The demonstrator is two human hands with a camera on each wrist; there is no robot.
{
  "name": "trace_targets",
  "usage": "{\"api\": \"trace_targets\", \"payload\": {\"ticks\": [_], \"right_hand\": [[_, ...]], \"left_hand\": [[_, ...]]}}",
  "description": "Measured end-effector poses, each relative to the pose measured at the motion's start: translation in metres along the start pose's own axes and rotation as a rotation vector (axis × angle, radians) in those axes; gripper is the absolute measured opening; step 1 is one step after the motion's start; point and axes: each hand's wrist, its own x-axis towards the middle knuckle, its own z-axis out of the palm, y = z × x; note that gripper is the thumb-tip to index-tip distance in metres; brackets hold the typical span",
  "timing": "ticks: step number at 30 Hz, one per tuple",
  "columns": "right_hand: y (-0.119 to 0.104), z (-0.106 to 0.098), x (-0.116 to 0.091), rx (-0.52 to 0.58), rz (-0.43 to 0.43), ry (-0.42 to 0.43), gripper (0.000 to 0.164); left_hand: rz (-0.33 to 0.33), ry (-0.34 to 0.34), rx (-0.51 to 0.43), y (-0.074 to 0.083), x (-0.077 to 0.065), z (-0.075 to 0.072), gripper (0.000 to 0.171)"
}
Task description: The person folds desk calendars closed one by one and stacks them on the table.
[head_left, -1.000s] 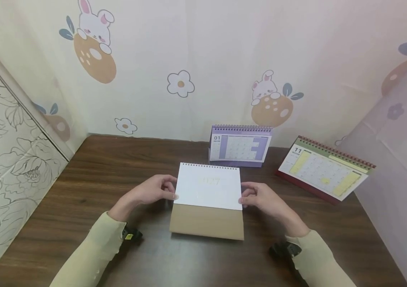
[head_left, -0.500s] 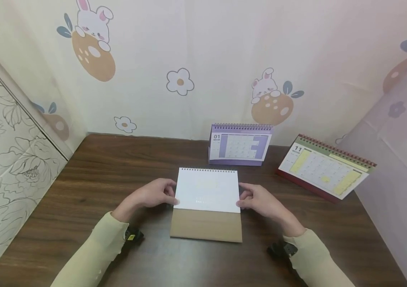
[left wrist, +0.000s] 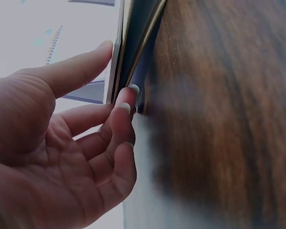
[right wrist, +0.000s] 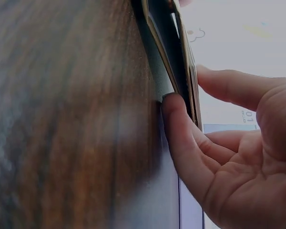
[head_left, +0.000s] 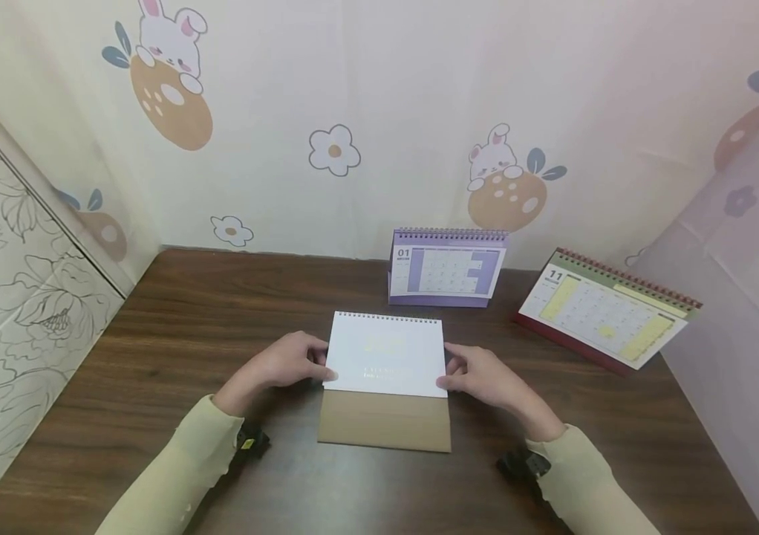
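A spiral-bound desk calendar [head_left: 386,353] with a white cover and faint shiny lettering lies low over the middle of the table. Its brown cardboard stand flap [head_left: 384,422] juts toward me. My left hand [head_left: 289,360] pinches the left edge, thumb on the cover and curled fingers at the side. On the opposite edge, my right hand [head_left: 483,375] does the same with its thumb on the cover. Both wrist views show the calendar's layered boards [left wrist: 118,62] slightly spread, with fingertips [right wrist: 173,101] behind the upper layers and close over the wood.
Behind it stands a purple desk calendar [head_left: 447,269] showing 01. A red and green calendar [head_left: 610,312] showing 11 stands angled at the right. The dark wooden table [head_left: 239,290] meets a curtain [head_left: 406,89] printed with rabbits at the back.
Both hands have brought the white calendar slightly toward me and lower over about a second. In the last half second it has barely moved. The other calendars stay put.
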Motion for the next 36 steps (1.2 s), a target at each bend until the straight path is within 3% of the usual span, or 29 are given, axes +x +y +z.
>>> {"api": "trace_targets", "payload": {"ticks": [17, 20, 24, 28, 32, 36], "right_hand": [[-0.001, 0.004, -0.002, 0.006, 0.033, -0.05, 0.073], [-0.001, 0.002, -0.003, -0.013, 0.024, -0.048, 0.071], [-0.002, 0.0, -0.004, -0.023, 0.024, -0.035, 0.068], [-0.003, -0.001, -0.004, -0.053, 0.028, -0.013, 0.066], [-0.005, -0.005, -0.006, -0.134, 0.013, 0.047, 0.063], [-0.008, -0.008, -0.011, -0.216, -0.041, 0.116, 0.059]], "left_hand": [[-0.084, 0.049, 0.19, 0.015, -0.006, 0.005, 0.029], [-0.095, 0.078, 0.194, 0.015, -0.005, 0.004, 0.031], [-0.103, 0.099, 0.178, 0.014, -0.005, 0.002, 0.049], [-0.115, 0.118, 0.197, 0.013, -0.007, 0.0, 0.049], [-0.093, 0.161, 0.236, 0.012, -0.009, 0.001, 0.043], [-0.008, 0.207, 0.354, 0.013, -0.013, 0.006, 0.04]]}}
